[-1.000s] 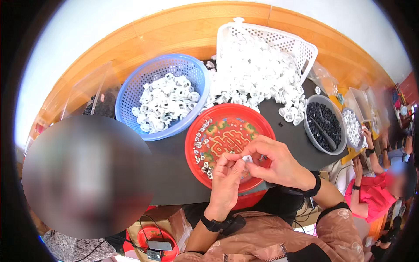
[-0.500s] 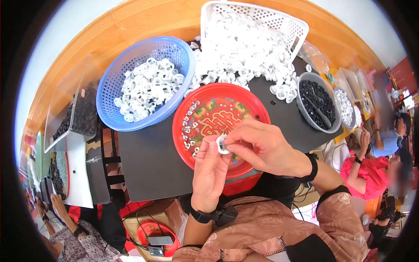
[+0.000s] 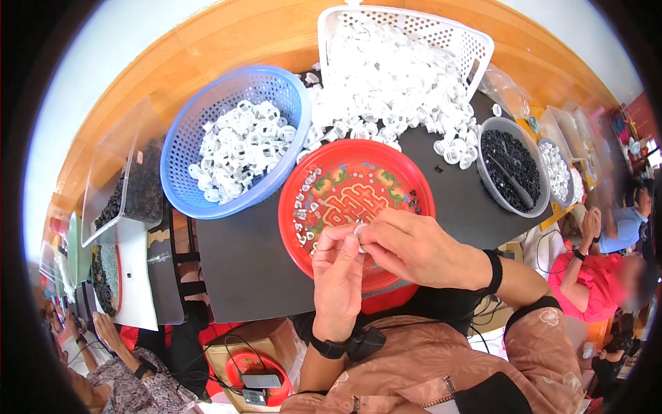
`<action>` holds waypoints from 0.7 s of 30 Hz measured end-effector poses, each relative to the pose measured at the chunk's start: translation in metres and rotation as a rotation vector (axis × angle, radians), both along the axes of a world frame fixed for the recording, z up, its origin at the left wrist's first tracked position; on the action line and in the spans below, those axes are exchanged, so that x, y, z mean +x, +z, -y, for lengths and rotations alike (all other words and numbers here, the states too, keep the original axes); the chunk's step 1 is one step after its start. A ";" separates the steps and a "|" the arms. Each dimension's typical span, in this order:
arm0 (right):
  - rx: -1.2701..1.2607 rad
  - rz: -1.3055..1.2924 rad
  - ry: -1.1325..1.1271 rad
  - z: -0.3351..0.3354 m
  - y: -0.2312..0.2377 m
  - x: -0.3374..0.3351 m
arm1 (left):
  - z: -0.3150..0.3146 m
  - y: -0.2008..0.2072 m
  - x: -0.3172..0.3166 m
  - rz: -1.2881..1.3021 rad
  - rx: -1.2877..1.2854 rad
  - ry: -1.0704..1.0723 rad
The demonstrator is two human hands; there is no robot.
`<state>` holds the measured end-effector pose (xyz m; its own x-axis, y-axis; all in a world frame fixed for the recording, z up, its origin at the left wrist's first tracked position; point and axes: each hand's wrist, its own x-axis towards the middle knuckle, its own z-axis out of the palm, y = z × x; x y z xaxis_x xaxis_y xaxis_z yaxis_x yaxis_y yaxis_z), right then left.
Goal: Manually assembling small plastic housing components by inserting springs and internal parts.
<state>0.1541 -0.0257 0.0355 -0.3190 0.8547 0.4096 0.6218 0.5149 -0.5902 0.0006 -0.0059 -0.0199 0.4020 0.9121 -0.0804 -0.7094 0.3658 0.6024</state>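
Note:
Over the near side of a round red tray [image 3: 287, 238] with a gold and floral pattern, both my hands meet around a small white plastic piece [image 3: 360, 232]. My left hand [image 3: 338, 281] pinches it between thumb and fingers. From the other side, my right hand [image 3: 422, 250] has its fingertips closed on the same piece, which they mostly cover. Any smaller part between those fingers is hidden. Small clear and shiny bits [image 3: 301, 214] lie along the tray's left side, and small black bits [image 3: 414, 200] lie at its right.
A blue basket [image 3: 181, 155] of white pieces stands at the left. Behind the tray, a white basket [image 3: 476, 43] lies tipped, its white pieces [image 3: 393, 76] spilling onto the dark table [image 3: 238, 265]. A grey bowl [image 3: 488, 178] of black parts sits right. Other people work on both sides.
The white piece has turned, and my fingers have closed further over it; its ring-shaped face showed before. The whole view has shifted slightly.

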 end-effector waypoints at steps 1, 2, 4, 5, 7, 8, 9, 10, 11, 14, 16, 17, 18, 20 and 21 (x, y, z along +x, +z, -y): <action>0.007 -0.001 -0.002 -0.001 0.001 0.003 | 0.000 0.001 0.001 -0.003 -0.027 -0.014; 0.011 0.012 0.027 -0.002 0.004 0.006 | 0.000 0.001 0.002 -0.006 -0.054 -0.030; 0.022 0.027 0.037 -0.003 0.009 0.009 | -0.001 0.004 0.004 -0.002 -0.044 -0.058; -0.013 -0.030 0.045 -0.003 0.013 0.009 | -0.002 0.006 0.002 0.033 -0.047 -0.048; -0.038 -0.085 0.034 -0.003 0.016 0.009 | -0.003 0.010 -0.003 0.039 -0.032 -0.030; -0.008 -0.039 0.042 -0.004 0.015 0.010 | -0.002 0.010 -0.002 0.043 -0.025 -0.057; 0.020 0.009 0.049 -0.004 0.013 0.012 | -0.001 0.010 0.000 0.019 -0.026 -0.043; 0.026 0.015 0.028 -0.004 0.014 0.013 | 0.001 0.010 0.001 -0.002 -0.027 -0.022; -0.004 0.004 0.057 -0.002 0.015 0.014 | 0.002 0.008 -0.001 0.019 -0.007 -0.059; -0.025 0.039 0.074 0.000 0.015 0.021 | 0.004 0.006 0.003 -0.025 -0.045 -0.107; -0.019 0.078 0.069 -0.001 0.021 0.028 | 0.008 0.016 0.010 -0.067 -0.030 -0.075; -0.103 0.131 0.050 -0.005 0.029 0.034 | 0.009 0.020 0.011 -0.115 -0.019 -0.031; -0.187 0.183 0.031 -0.010 0.035 0.040 | 0.009 0.019 0.008 -0.113 -0.015 -0.035; -0.163 0.398 0.054 -0.029 0.036 0.050 | 0.010 0.016 0.000 -0.258 0.152 -0.010; -0.102 0.314 0.050 -0.043 0.039 0.048 | 0.011 0.016 0.000 -0.290 0.150 0.014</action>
<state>0.2017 0.0178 0.0742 -0.4582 0.8666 0.1977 0.7570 0.4970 -0.4242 0.0002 -0.0164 -0.0040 0.3692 0.9277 -0.0545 -0.5045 0.2494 0.8266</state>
